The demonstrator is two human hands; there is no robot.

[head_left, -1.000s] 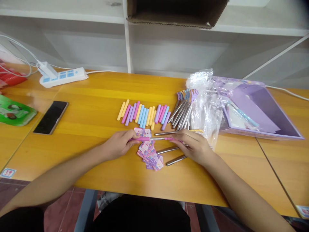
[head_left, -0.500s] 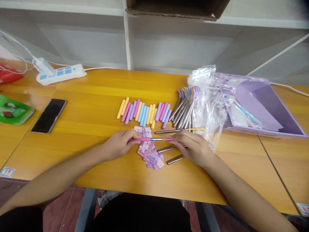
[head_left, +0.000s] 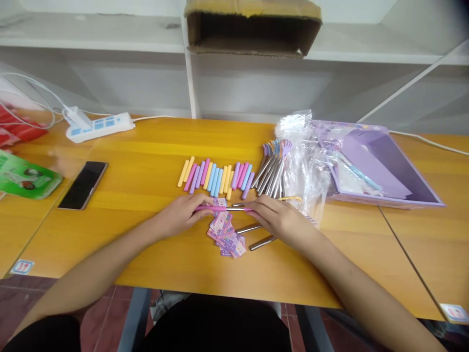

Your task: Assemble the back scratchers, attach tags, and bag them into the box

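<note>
My left hand [head_left: 186, 214] is closed round the pink handle sleeve [head_left: 215, 209]. In line with the sleeve runs the metal rod [head_left: 235, 209] of a back scratcher, the two meeting end to end. My right hand [head_left: 280, 220] is closed on the rod's pink far end, and its head is hidden under the fingers. Below lie small printed cards [head_left: 227, 234] in a loose pile. Metal back scratchers [head_left: 262, 243] lie partly under my right hand. Beyond is a row of coloured handle sleeves [head_left: 216, 180], with a bundle of hand-headed back scratchers [head_left: 271, 171] to its right.
Clear plastic bags [head_left: 302, 171] lie beside an open purple box [head_left: 388, 171] at the right. A phone [head_left: 83, 186], a green packet [head_left: 29, 177] and a white power strip [head_left: 100, 127] are at the left. A cardboard box [head_left: 252, 29] sits on the shelf.
The view has tilted up and shifted slightly, showing more of the shelf. Both hands keep their hold, and less bare rod shows between them.
</note>
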